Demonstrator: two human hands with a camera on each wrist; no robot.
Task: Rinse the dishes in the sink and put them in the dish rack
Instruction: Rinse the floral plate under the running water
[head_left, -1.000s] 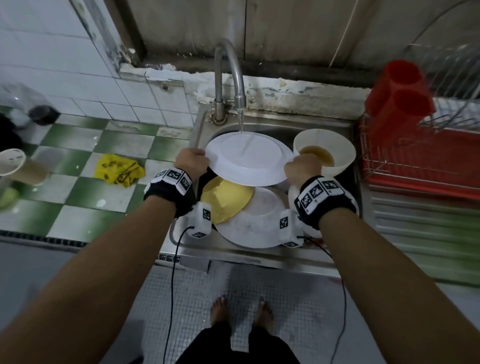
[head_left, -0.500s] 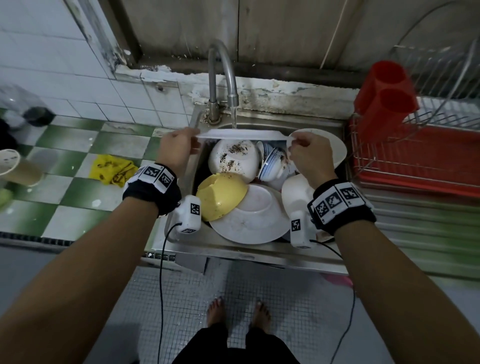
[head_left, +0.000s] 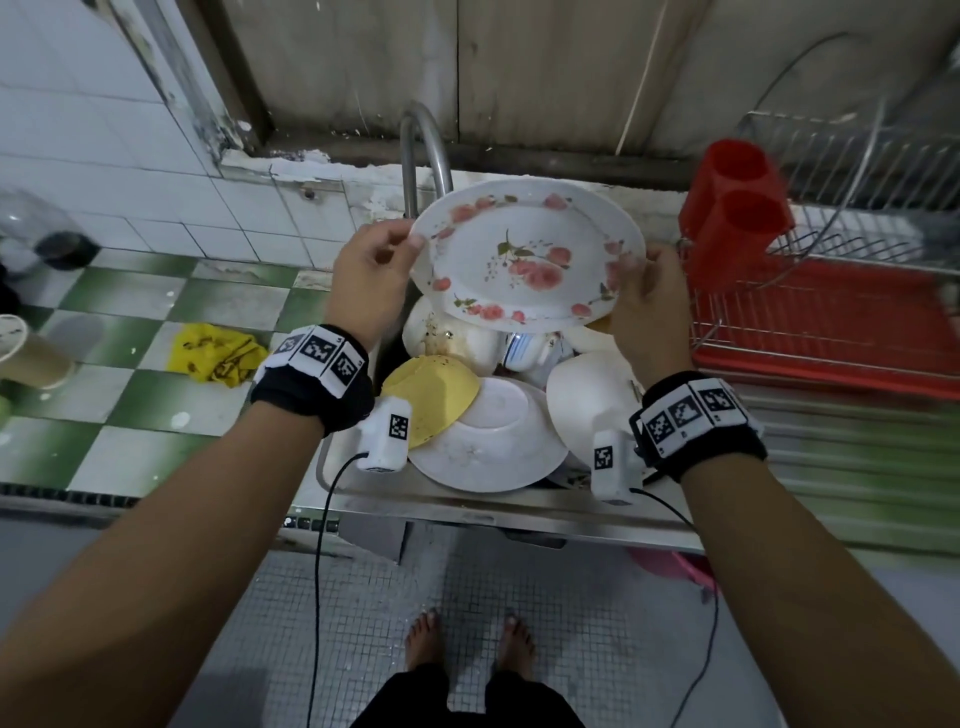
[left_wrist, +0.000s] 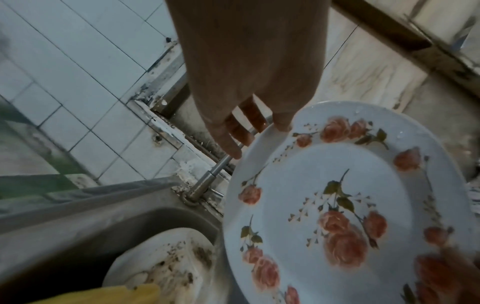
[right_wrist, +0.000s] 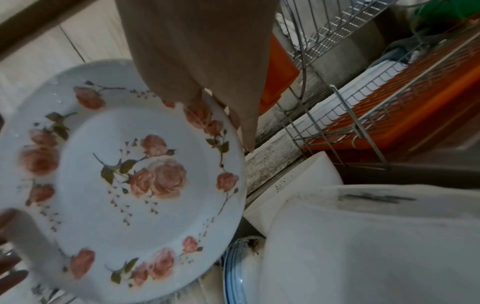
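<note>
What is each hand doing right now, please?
Left hand: holding the left rim of the rose-patterned plate.
Right hand: holding the same plate by its right rim.

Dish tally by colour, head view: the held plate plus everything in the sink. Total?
floral plate, held by left hand and right hand: 1
yellow bowl: 1
blue-striped bowl: 1
plain white: 4, namely white plate, soiled bowl, upturned bowl, part-hidden bowl
Total: 7
</note>
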